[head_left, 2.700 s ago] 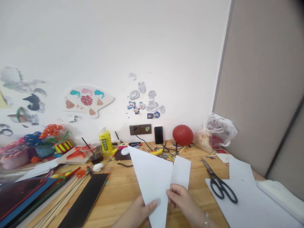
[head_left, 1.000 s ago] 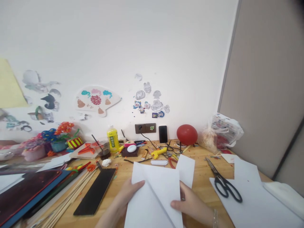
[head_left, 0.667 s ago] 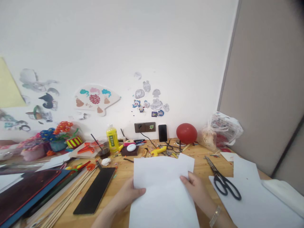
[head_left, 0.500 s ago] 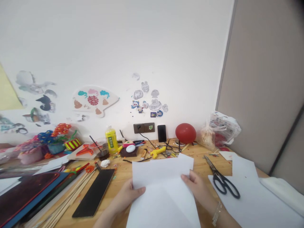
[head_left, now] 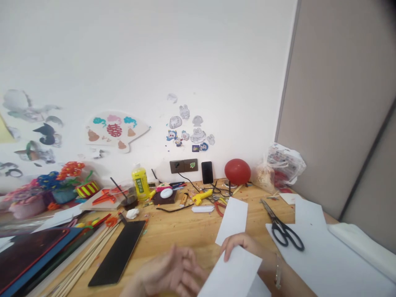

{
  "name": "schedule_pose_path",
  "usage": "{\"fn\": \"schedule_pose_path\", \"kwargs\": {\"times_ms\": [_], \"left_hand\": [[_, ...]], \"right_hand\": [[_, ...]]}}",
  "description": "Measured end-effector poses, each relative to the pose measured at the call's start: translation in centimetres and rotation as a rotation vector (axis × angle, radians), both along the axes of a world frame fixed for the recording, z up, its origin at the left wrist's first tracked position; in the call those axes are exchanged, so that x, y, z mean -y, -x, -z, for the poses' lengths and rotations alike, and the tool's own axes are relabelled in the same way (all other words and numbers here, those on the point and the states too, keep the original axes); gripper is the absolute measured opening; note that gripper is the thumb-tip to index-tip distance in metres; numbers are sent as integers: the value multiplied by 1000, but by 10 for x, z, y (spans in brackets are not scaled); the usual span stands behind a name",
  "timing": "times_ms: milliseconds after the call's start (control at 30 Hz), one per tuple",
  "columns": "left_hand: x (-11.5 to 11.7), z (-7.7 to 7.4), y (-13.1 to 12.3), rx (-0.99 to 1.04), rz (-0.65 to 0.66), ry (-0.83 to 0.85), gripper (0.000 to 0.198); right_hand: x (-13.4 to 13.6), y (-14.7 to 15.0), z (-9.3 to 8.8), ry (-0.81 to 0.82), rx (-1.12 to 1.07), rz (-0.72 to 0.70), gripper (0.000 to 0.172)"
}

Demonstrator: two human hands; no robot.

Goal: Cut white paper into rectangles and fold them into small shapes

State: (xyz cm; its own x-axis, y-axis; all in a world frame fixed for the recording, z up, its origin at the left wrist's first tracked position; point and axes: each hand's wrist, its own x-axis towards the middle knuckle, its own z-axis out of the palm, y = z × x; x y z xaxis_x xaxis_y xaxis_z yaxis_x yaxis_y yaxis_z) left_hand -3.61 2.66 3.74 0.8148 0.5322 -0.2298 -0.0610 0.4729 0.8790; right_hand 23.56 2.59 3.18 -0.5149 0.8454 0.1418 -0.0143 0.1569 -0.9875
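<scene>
My right hand grips a white sheet of paper by its upper edge, fingers over the front. The sheet is tilted and its lower part runs out of view. Beyond that hand lies a white paper strip on the table. My left hand, a little blurred, is turned partly palm up just left of the sheet, its fingers loosely apart and holding nothing; whether its fingertips touch the paper I cannot tell. Black-handled scissors rest on white paper at the right.
A black tablet-like slab and wooden sticks lie at the left. Along the wall stand a yellow bottle, a cup of dark liquid, a phone and a red balloon. A yellow glue gun lies among cables.
My left hand has let go of the sheet. My right hand has lowered and tilted it. The paper strip and a small white folded piece now show on the table behind.
</scene>
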Motion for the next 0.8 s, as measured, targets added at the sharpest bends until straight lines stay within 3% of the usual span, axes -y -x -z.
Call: {"fn": "schedule_pose_path", "kwargs": {"times_ms": [167, 267, 367, 467, 533, 667, 800], "left_hand": [[11, 24, -39, -214, -88, -147, 58], [14, 24, -50, -275, -171, -175, 55], [8, 21, -55, -233, -371, -134, 56], [1, 25, -58, -229, -612, -96, 55], [-1, 28, -60, -222, -720, -93, 54], [4, 24, -62, -216, -789, -112, 61], [11, 6, -60, -185, -821, -29, 55]], "right_hand": [[-1, 18, 6, 20, 1, 73, 25], [-6, 15, 9, 67, -35, 278, 38], [-8, 6, 6, 139, -72, 482, 52], [-3, 7, 0, 278, -182, 397, 65], [1, 15, -3, 248, -222, 307, 64], [2, 30, -5, 129, -167, 369, 53], [-1, 34, -14, 116, -129, 259, 49]]}}
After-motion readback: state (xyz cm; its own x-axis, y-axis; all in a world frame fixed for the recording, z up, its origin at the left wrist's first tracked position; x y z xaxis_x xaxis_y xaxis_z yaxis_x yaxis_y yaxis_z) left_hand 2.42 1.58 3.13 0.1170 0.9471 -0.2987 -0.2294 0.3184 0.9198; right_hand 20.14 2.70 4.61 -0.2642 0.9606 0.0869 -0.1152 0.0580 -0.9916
